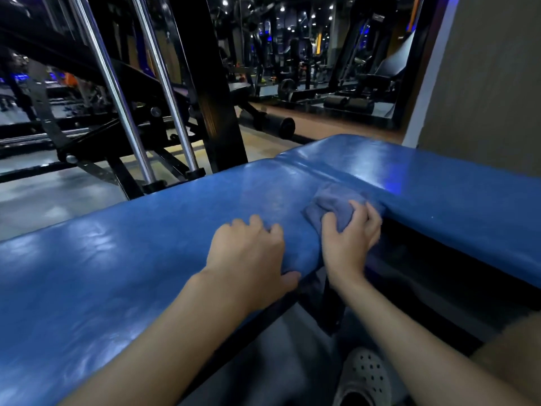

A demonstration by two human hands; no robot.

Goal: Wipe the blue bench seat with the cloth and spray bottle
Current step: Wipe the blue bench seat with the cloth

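Just one cloth (pixel 333 205) — one bench (pixel 140 259)

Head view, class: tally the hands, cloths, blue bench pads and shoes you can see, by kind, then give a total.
Hands: 2, left hand and right hand
Cloths: 1, the cloth
Blue bench pads: 2, near pad and far pad
Shoes: 1, the shoe
Total: 6
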